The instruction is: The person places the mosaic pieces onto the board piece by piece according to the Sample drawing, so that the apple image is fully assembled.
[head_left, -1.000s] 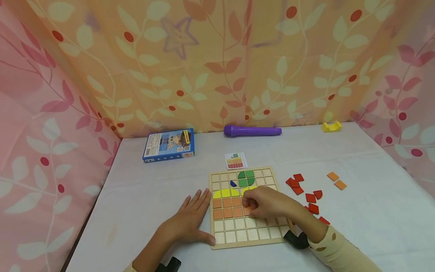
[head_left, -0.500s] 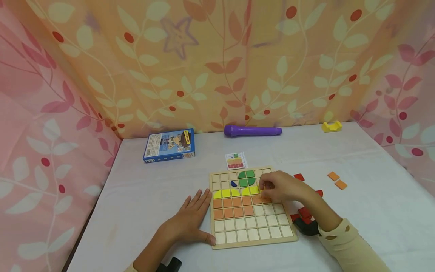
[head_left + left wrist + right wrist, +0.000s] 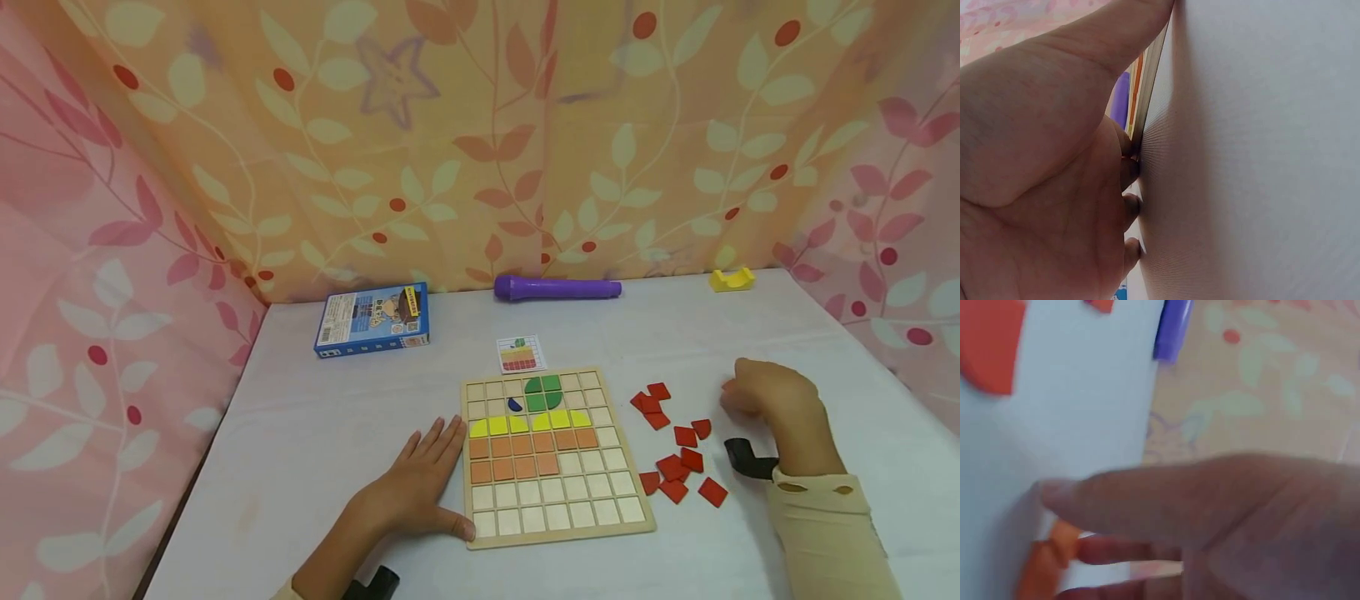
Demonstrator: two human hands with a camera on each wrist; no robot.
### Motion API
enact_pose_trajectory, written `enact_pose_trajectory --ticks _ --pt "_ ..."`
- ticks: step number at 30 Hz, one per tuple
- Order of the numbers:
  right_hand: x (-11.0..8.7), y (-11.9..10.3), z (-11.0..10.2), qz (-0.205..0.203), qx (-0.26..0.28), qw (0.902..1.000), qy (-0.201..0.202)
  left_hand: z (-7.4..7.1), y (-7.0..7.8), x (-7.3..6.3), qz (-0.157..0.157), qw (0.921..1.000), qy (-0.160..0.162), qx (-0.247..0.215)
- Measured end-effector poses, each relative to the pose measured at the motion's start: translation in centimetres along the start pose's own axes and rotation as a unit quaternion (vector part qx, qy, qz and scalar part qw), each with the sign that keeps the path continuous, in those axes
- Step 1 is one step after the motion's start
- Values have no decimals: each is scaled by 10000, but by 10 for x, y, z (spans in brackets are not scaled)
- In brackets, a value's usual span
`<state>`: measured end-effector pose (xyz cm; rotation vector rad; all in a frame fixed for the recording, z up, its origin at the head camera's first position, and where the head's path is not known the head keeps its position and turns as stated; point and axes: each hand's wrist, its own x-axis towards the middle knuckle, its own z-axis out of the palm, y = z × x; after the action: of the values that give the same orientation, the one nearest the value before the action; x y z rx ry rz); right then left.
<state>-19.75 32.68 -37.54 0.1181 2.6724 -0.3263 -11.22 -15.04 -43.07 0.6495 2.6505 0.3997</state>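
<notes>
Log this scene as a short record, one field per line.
Left hand: fingers spread, at the left edge of the wooden grid board
Right hand: at the flat loose orange tiles; grip unclear
Board: bears green pieces, a dark-blue piece, yellow pieces and orange squares; bottom two rows unfilled
Loose, right of board: flat red pieces
Behind board: small printed card, blue rectangular box, purple microphone-shaped object
</notes>
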Motion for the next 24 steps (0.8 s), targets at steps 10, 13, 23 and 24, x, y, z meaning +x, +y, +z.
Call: enact_pose_trajectory --ticks 10,13,23,24 --pt "24 -8 13 -814 281 9962 -94 1 -1 0 5 10000 -15 -76" --pt "26 -12 15 -907 357 9952 -74 1 -1 1 6 10000 -8 -68" --pt "23 -10 12 -1442 821 9861 -125 1 -1 0 -9 10000 21 -78" --pt "23 -10 11 -1472 885 9850 -161 1 -2 0 -11 10000 24 -75"
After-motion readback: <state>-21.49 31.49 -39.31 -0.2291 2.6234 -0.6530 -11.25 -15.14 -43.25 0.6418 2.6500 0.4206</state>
